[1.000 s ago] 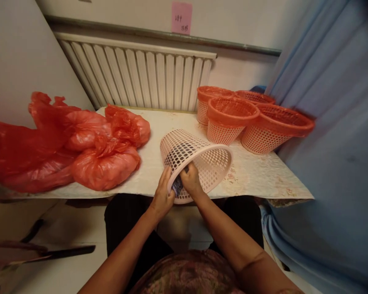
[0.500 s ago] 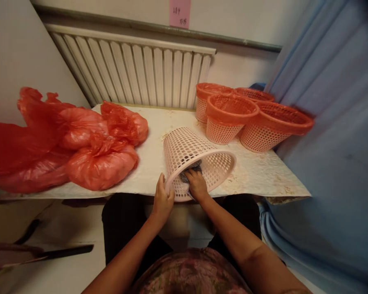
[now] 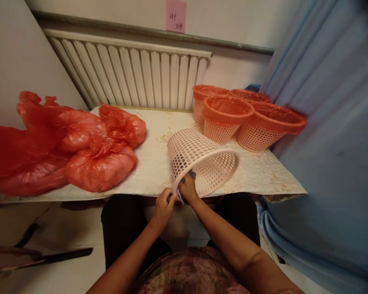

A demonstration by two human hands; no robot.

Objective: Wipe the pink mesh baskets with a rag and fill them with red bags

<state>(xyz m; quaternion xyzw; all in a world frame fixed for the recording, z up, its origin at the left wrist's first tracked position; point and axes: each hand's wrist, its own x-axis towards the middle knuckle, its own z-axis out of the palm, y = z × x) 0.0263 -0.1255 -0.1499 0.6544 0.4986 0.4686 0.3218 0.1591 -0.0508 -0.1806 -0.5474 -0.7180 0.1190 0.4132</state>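
Fingers of the left hand (image 3: 164, 207) pinch the rim of a pale pink, round, perforated plastic basket (image 3: 196, 147), tipped sideways just beyond them; inside its mouth, the right hand (image 3: 188, 189) curls its fingers around a dark grey, crumpled cloth (image 3: 192, 174). Bulging red plastic bags (image 3: 101, 168) lie left of the fingers.

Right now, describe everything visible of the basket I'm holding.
The pale pink, plastic-looking basket has holed walls tapering from a smooth rim. It lies tipped over at the near edge of the table, mouth toward you and rightward. Your left hand holds its rim; your right hand is inside with a dark cloth.
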